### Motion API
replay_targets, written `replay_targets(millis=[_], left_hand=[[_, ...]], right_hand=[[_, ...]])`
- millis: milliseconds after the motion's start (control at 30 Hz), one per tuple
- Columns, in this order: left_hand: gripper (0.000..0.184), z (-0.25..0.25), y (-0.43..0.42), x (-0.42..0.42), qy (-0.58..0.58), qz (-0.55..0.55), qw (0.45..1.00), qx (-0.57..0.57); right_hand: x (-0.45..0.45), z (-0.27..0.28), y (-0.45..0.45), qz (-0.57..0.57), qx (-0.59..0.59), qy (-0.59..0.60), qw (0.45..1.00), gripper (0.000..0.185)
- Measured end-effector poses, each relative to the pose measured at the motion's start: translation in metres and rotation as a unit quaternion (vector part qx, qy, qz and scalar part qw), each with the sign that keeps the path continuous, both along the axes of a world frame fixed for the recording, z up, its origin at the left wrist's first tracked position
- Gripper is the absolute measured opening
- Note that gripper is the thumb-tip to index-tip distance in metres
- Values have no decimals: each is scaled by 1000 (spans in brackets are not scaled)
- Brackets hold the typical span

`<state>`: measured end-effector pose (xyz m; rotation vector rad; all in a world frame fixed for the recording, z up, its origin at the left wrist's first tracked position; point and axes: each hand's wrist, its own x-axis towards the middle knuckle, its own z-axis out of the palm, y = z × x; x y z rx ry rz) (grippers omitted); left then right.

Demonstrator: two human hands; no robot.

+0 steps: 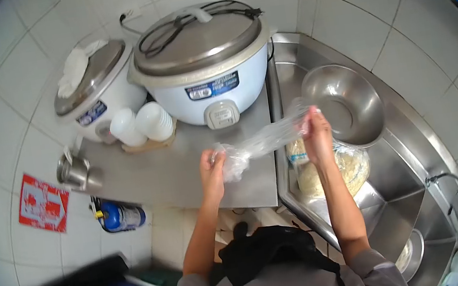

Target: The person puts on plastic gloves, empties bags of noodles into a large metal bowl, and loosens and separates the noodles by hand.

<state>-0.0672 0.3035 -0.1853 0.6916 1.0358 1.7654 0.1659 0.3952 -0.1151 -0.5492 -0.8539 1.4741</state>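
Both hands close on opposite ends of a clear plastic bag (pixel 267 140): the left hand (pixel 213 169) pinches its bunched end above the table (pixel 181 177), the right hand (pixel 317 132) its end over the sink (pixel 376 197). Beneath the right forearm, a filled plastic bag (pixel 356 170) lies in the sink; beyond it rests a steel bowl (pixel 361 99). Stacked white cups (pixel 155 122) stand before two lidded rice cookers (pixel 182 88) at the tiled wall.
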Motion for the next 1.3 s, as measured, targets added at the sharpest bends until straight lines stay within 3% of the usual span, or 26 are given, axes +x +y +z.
replay_targets(millis=[33,100,133,200,300,367,433,467,500,567,600,667,700,733,767,833,867,967,1000,1067,1133,1233,1300], left_hand=[[13,-6,8,-8,-2,6,1000,-2],[19,-10,10,-10,-37,3,999,-36],[23,4,8,-7,-63,-6,996,-61],[31,7,5,-6,-103,-46,990,-83],[39,12,16,-5,-129,-153,979,-50],[38,29,13,3,-152,-217,964,-16],[36,30,13,7,-100,-284,953,3],[35,31,13,5,-72,-317,946,13],[33,27,14,2,-60,-346,936,-25],[27,11,16,-2,-38,-398,911,-100],[24,9,16,1,-31,-369,921,-125],[17,6,16,10,-14,-308,935,-175],[14,5,18,8,14,-253,958,-134],[11,4,21,6,42,-196,975,-92],[8,4,23,4,69,-137,987,-49],[8,13,17,10,68,-154,986,-14],[9,19,12,15,68,-162,985,3],[13,25,-17,36,345,-202,912,96],[18,27,-21,36,442,-147,877,121],[21,10,-15,27,396,-29,915,76],[25,-12,-3,13,354,73,932,18],[34,0,-17,-1,118,-80,975,-172],[45,7,-24,5,-76,-123,984,-107]], right_hand=[[3,15,-1,-76,-39,23,996,28],[27,12,4,-100,-22,-120,988,30],[25,11,6,-146,31,-271,951,32],[16,5,0,-216,120,-545,801,40],[-19,0,-30,-200,152,-676,693,47],[-42,-27,-33,-106,192,-548,807,43],[-50,-30,-36,10,123,-440,890,37],[-50,-27,-37,76,35,-396,914,33],[-51,-20,-38,140,-52,-346,926,29],[-46,-9,-43,167,-104,-207,958,20],[-42,-7,-45,180,-131,-136,965,17],[-34,-11,-53,237,-129,-160,950,13],[-33,-12,-56,266,-127,-171,940,12],[-35,-6,-60,256,-111,-252,927,14],[-39,-20,-58,127,-3,-345,930,16],[-50,-67,-49,-138,207,-492,834,20],[-60,-68,-47,-191,121,-390,893,30],[-62,-80,-30,-281,-25,-360,889,35],[-65,-62,-37,-301,-40,-356,884,38],[-72,-38,-55,-301,-11,-368,880,38],[-78,-52,-64,-296,34,-376,878,36],[-83,-66,-79,-294,63,-416,858,33],[-88,-71,-84,-275,91,-461,839,23]])
